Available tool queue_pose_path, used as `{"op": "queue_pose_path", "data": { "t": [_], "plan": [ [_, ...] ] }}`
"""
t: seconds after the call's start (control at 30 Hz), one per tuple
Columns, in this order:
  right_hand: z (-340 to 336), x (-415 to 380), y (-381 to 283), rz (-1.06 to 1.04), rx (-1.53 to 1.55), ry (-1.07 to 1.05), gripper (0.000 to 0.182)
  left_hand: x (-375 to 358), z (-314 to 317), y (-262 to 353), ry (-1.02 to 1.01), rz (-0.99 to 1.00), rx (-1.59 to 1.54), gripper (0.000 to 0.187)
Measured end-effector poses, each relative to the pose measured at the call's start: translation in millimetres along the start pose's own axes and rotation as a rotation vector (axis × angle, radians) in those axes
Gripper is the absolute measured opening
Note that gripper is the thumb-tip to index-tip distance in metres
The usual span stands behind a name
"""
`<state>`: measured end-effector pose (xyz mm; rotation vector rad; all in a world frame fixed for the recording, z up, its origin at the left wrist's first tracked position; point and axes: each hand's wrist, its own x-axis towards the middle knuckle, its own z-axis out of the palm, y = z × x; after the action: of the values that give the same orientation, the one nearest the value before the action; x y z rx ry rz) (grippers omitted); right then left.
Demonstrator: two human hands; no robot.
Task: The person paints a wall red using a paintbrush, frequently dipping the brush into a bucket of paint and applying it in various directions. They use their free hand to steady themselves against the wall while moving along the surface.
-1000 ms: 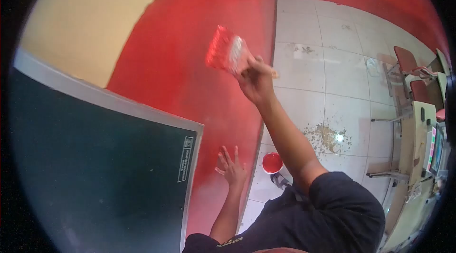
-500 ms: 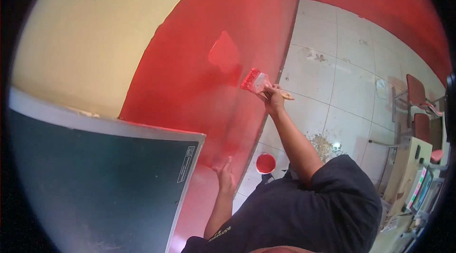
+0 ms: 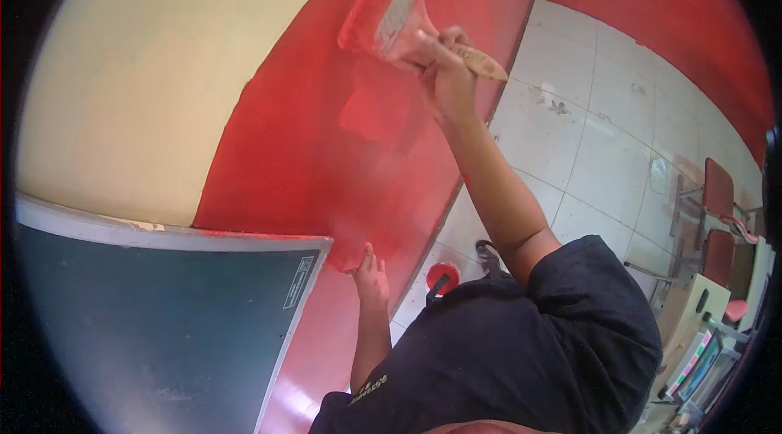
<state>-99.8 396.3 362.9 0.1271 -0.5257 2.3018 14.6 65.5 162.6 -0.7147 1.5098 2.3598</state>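
Note:
My right hand (image 3: 446, 67) grips a wide paintbrush (image 3: 391, 20) with red-stained bristles and a wooden handle, raised high against the red-painted wall (image 3: 326, 149). The bristles lie on the wall near the boundary with the cream upper part (image 3: 147, 67). A brighter wet patch of red shows just below the brush. My left hand (image 3: 371, 275) rests flat on the red wall low down, beside the corner of the dark green chalkboard (image 3: 147, 328). A small pot of red paint (image 3: 444, 275) stands on the floor by the wall, partly hidden by my dark shirt.
The white tiled floor (image 3: 603, 124) runs along the wall base, with dirt marks. Red chairs (image 3: 717, 189) and desks with books stand at the right edge. The chalkboard's pale frame (image 3: 163, 234) juts out at the left.
My right hand has swept the brush up the wall from mid-height to near the cream boundary. The left hand stays pressed on the wall. The view has shifted slightly.

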Motion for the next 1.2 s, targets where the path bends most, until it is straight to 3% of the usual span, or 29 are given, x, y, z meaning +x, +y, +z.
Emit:
{"op": "queue_pose_path", "data": {
  "t": [0.13,0.23,0.37,0.43,0.47,0.53,0.67,0.73,0.9,1.07,1.13,1.2],
  "plan": [
    [-96,-12,48,0.154,-0.069,0.207,0.026,16,1,11,0.058,0.005,-0.063,0.051],
    [-123,-41,34,0.285,-0.192,0.523,0.027,25,2,13,-0.013,0.017,-0.169,0.053],
    [-109,-21,11,0.214,-0.214,0.415,0.028,32,1,7,-0.063,0.054,-0.145,0.051],
    [-66,10,0,0.051,0.002,0.146,0.028,44,-2,0,0.075,0.06,-0.162,0.108],
    [-34,20,-11,0.047,0.042,0.129,0.027,45,0,2,0.074,0.062,-0.164,0.108],
    [8,42,-18,0.047,0.084,0.106,0.027,48,7,10,-0.004,0.02,-0.113,0.127],
    [17,64,-2,0.068,0.189,0.045,0.027,58,15,17,-0.014,-0.007,-0.113,0.116],
    [-7,59,17,0.103,0.196,0.069,0.027,60,21,13,0.085,0.024,-0.084,0.115],
    [-70,24,15,0.189,0.036,0.187,0.028,67,17,7,0.108,0.069,-0.06,0.115],
    [8,72,-18,0.077,0.122,0.028,0.029,68,14,4,0.048,0.078,-0.045,0.114],
    [12,77,-15,0.056,0.134,-0.035,0.03,61,21,8,-0.026,0.087,-0.047,0.115],
    [0,77,-3,0.095,0.005,0.027,0.028,73,14,0,0.039,0.089,-0.065,0.114]
  ]
}}
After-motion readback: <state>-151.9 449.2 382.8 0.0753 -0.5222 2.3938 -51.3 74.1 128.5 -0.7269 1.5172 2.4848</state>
